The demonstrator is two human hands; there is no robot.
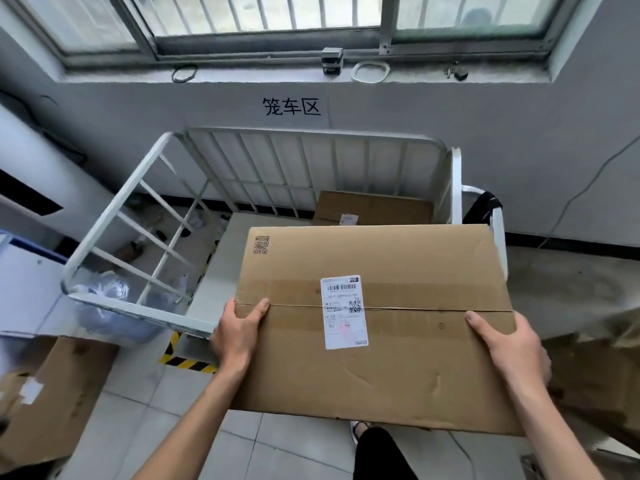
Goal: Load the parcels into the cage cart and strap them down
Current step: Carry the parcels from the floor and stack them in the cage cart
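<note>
Where wall (485, 133) meets tiles (156, 410), cage cart (116, 211)

Cardboard parcel (398, 368) between left hand (235, 336) and right hand (505, 344), by cage cart (113, 216).

Entry 1: wall sign (291, 106), a white sheet on the grey wall (450, 116), above the far rail of the cage cart (138, 199). Its black characters read 笼车区.

Entry 2: carton (398, 368), top face. A white shipping label (344, 311) sits near the centre, across the seam. It has a barcode at its top and a small QR square at its right edge. The letters "WU" stand at its lower left, with a faint red mark beside them. The remaining print is too small to read.

Entry 3: same carton, far-left corner. A printed QR code (261, 244) is dark on the cardboard; the short line above it is unreadable.

Entry 4: second carton (377, 206), at the far-right corner of the cart. A small white label (349, 220) lies at its near edge; the text is illegible.
</note>
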